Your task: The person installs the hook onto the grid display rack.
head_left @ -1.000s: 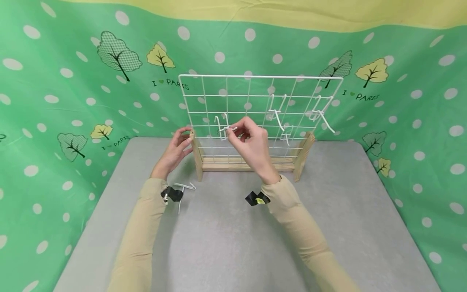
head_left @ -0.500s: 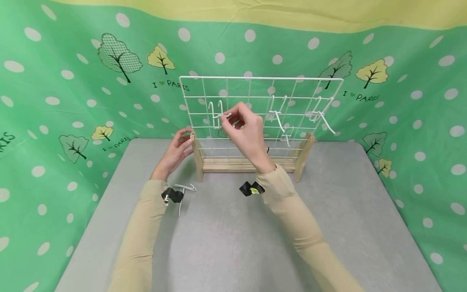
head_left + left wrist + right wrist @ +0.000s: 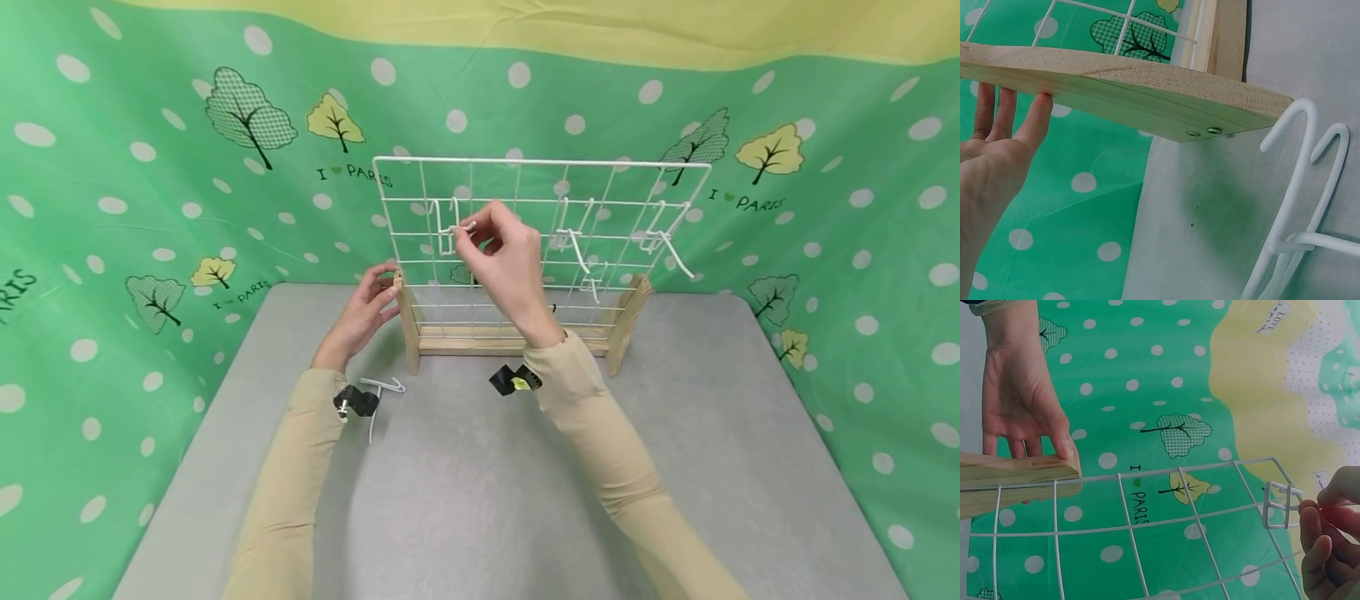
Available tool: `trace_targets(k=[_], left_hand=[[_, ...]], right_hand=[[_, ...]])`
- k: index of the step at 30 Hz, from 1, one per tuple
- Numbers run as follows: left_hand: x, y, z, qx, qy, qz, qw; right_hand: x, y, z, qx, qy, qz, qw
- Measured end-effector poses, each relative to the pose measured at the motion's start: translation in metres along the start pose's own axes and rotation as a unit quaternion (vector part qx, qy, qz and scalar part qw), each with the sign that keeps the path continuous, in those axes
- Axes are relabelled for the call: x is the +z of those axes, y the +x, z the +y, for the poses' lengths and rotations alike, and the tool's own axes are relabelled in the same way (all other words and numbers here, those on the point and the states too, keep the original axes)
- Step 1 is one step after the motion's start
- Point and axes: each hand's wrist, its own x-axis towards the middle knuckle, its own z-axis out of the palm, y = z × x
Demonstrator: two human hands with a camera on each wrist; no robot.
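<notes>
My right hand (image 3: 504, 258) pinches the stem of a white wire hook (image 3: 446, 240) between thumb and fingertips. The hook's two bent prongs reach the second wire from the top of a white grid panel (image 3: 517, 161), at its left side. Whether they are seated over that wire I cannot tell. On the left, my left hand (image 3: 362, 315) holds the wooden upright (image 3: 407, 321) of the panel's stand near its top, thumb at the front edge and fingers at the outer side. In the right wrist view, the hook's square frame (image 3: 1277, 506) lies close against the grid.
Three more hooks hang on the panel's right half: one near the middle (image 3: 572, 237), one at the right (image 3: 663, 239), a smaller one lower (image 3: 592, 283). A loose hook (image 3: 382, 386) lies on the grey table (image 3: 465, 483) by my left wrist. A green curtain (image 3: 285, 217) hangs behind.
My right hand has moved up and slightly left with the hook, from the grid's middle rows to the second wire. The left hand stays on the upright.
</notes>
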Motion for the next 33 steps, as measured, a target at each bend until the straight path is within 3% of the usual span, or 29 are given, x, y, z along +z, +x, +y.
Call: trace_targets(k=[7,17,33], left_hand=[[0.002,0.000,0.002,0.001,0.004,-0.002,1.0000],[0.002,0.001,0.003,0.002,0.008,-0.003,1.0000],[-0.001,0.000,-0.001,-0.001,0.012,0.003,0.9999]], right_hand=[[0.000,0.004,0.003,-0.005,-0.012,0.007,1.000],[-0.001,0.011,0.008,-0.054,-0.057,0.015,0.997],[0.012,0.010,0.015,-0.086,-0.095,0.034,0.991]])
